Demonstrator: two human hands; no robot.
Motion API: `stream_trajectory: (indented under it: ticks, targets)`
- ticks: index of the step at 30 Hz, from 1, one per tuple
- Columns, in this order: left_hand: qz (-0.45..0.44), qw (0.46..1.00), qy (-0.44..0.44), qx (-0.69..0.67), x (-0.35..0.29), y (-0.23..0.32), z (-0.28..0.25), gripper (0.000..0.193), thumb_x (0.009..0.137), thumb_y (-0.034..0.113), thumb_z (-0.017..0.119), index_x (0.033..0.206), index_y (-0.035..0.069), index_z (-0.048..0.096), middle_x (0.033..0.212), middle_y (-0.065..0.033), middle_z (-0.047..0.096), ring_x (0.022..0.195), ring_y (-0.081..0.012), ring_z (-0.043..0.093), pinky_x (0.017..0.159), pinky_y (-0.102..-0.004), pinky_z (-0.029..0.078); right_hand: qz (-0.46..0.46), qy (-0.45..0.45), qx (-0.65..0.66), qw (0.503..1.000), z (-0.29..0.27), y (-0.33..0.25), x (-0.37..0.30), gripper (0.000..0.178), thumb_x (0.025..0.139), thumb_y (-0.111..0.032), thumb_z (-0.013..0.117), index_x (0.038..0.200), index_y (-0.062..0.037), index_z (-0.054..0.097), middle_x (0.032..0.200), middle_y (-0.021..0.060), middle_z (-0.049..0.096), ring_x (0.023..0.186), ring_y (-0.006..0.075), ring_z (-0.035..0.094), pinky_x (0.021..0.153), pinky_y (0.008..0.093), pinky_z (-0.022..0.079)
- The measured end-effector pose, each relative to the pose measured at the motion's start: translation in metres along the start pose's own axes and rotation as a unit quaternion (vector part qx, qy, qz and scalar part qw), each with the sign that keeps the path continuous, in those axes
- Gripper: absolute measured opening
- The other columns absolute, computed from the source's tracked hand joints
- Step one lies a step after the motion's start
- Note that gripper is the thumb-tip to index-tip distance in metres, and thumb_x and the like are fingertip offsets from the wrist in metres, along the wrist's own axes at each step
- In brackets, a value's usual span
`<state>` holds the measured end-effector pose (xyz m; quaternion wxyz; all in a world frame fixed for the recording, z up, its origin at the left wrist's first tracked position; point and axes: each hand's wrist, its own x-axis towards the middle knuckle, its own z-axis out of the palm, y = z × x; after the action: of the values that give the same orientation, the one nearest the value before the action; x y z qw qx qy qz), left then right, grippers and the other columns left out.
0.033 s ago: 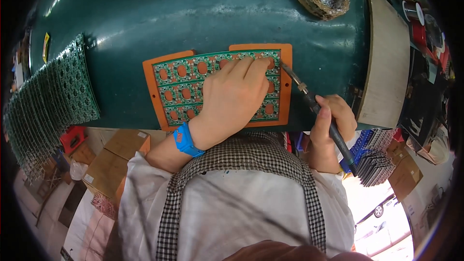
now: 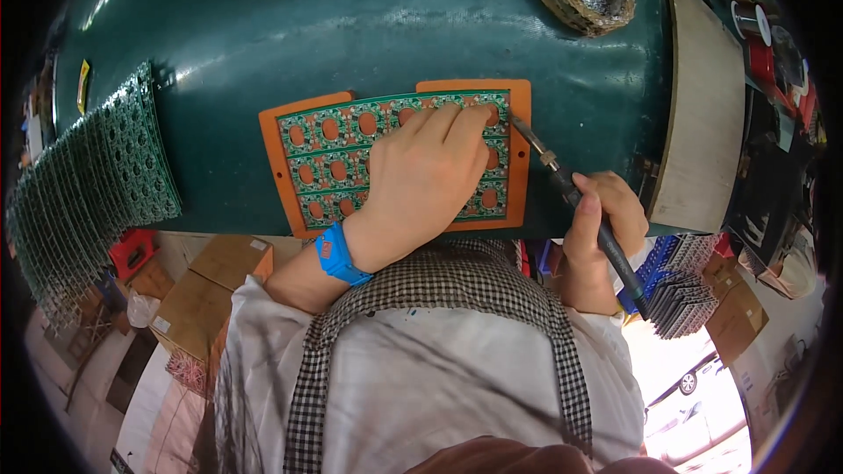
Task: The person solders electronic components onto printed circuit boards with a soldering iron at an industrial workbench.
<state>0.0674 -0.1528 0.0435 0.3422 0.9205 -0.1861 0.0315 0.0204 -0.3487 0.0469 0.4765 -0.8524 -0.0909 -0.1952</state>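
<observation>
Soldering step: judging by the pose, a spot at the upper right corner of the green circuit-board panel with oval cut-outs (image 2: 354, 148) is being worked or lined up.
Panel's place: in the flat orange frame with a notched upper edge (image 2: 520, 189), on the glossy dark-green desk (image 2: 351, 44), directly before the person.
Left hand (image 2: 426, 167): laid across the panel, a bright blue band (image 2: 335, 256) round its wrist; the fingers bend toward the top row, but I cannot tell whether they pinch anything.
Right hand (image 2: 615, 211): fingers closed round the black handle of the slim, metal-shafted soldering iron (image 2: 565, 183), which slants up and left.
Iron's tip: beside the panel's right edge; contact is too small to make out.
Next move: calls, I judge, for a steady tip and left fingers clear of the heat.
Desk's left: a leaning stack of green circuit boards (image 2: 97, 175).
Desk's far right: a rough brown round bowl (image 2: 551, 2) of silvery scraps.
</observation>
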Motion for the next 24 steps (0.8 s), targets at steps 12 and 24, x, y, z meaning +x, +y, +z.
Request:
stream_trajectory:
  ticks: [12, 24]
  targets:
    - [0.022, 1.000, -0.021, -0.002, 0.003, -0.001, 0.000, 0.021, 0.075, 0.001, 0.063, 0.095, 0.006, 0.064, 0.081, -0.0057, 0.063, 0.071, -0.0237, 0.061, 0.055, -0.0328, 0.048, -0.088, -0.034, -0.059, 0.994, 0.008, -0.007, 0.002, 0.006, 0.073, 0.001, 0.062, 0.078, 0.0035, 0.062, 0.060, 0.0111, 0.060, 0.048, 0.0213, 0.059, 0.047, 0.0285, 0.048]
    - [0.011, 0.999, -0.027, -0.023, -0.026, 0.008, -0.004, 0.019, 0.077, -0.001, 0.062, 0.095, 0.004, 0.063, 0.076, -0.0080, 0.062, 0.060, -0.0222, 0.059, 0.049, -0.0320, 0.046, 0.035, -0.011, -0.036, 0.999, -0.016, -0.019, -0.027, 0.010, 0.074, -0.004, 0.057, 0.072, 0.0052, 0.060, 0.062, 0.0151, 0.061, 0.052, 0.0271, 0.060, 0.051, 0.0331, 0.050]
